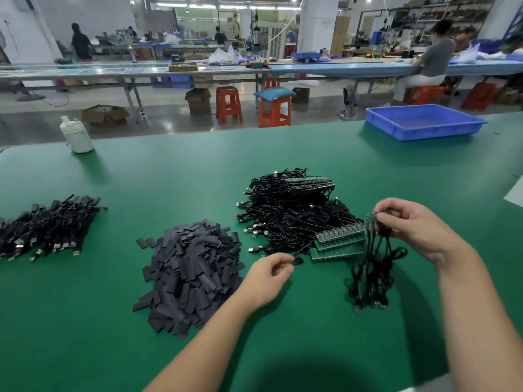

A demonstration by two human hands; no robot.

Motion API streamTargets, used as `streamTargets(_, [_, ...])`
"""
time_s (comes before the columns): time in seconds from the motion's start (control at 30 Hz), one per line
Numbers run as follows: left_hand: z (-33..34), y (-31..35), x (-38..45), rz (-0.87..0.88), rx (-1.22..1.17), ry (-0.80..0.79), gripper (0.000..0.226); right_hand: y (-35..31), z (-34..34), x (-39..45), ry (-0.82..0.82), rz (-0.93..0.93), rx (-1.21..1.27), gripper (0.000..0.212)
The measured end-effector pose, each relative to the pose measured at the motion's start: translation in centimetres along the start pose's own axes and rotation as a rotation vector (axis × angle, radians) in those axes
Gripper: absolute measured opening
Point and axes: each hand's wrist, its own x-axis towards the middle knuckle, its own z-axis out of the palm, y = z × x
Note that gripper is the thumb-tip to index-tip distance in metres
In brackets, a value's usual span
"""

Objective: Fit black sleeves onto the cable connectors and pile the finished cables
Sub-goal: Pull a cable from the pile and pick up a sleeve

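1. A bunch of thin black cables (370, 267) hangs from the right hand (416, 224), whose curled fingers pinch its top end, right of centre.
2. The left hand (268, 274), fingers loosely curled, holds nothing I can make out; blur hides the fingertips.
3. A heap of flat black sleeves (189, 267) lies near centre.
4. A finished pile of sleeved black cables (48, 224) sits far left, cut off.
5. The large tangled stack of unsleeved cables on green boards (297, 213) suggests much work remains.

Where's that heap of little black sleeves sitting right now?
In the head view, the heap of black sleeves lies on the green table, left of centre, between the cable pile at far left and the tangled cables, just left of the left hand.
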Motion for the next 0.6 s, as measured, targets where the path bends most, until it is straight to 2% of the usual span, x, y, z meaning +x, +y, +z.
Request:
streamTargets(0.07, [0.6,1.8,0.1,0.066,-0.193,-0.003,0.032,-1.2,2.4,0.7,0.029,-0.047,-0.064,0.021])
streamTargets(0.13, [1.1,3.9,0.5,0.1,-0.372,0.039,0.036,-2.0,5.6,1.3,0.02,-0.072,-0.153,0.015])
streamTargets(0.2, [1.3,5.4,1.0,0.106,-0.443,0.139,0.029,-2.2,8.5,1.7,0.023,-0.085,-0.215,0.012])
streamTargets(0.3, [0.8,6.3,1.3,0.089,-0.325,0.348,0.009,-2.0,11.4,1.9,0.047,-0.099,-0.268,0.013])
streamTargets(0.4, [-0.2,5.9,1.0,0.05,-0.317,0.362,0.005,-1.6,12.7,2.1,0.093,-0.101,-0.318,0.008])
streamTargets(0.6, [-1.2,5.1,0.3,0.003,-0.165,0.415,0.017,-1.2,15.1,1.7,0.08,-0.091,-0.505,0.006])
